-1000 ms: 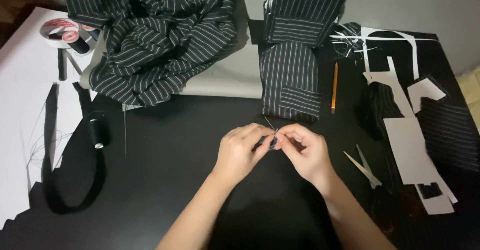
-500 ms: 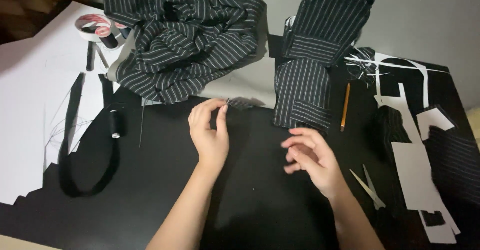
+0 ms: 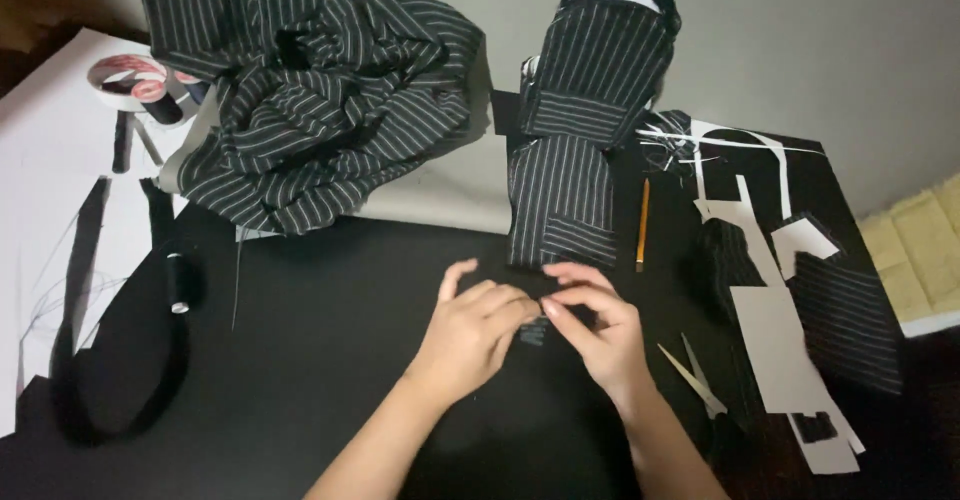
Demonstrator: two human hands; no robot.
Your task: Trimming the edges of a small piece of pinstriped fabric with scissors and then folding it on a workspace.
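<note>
Both hands have closed together again, left hand (image 3: 470,325) and right hand (image 3: 600,330) pinching a small striped fabric piece (image 3: 533,334) above the dark desk (image 3: 320,360) (scissors (image 3: 692,378) lie near), where a loose pinch could drop it unseen.

Bare forearms, no sleeves; hands (image 3: 540,325) ungloved.

Honestly not seeing any packages, labels, signs or screens here. It's just fabric, paper pieces and sewing bits spread over the table (image 3: 330,360), nothing boxed or tagged.
</note>
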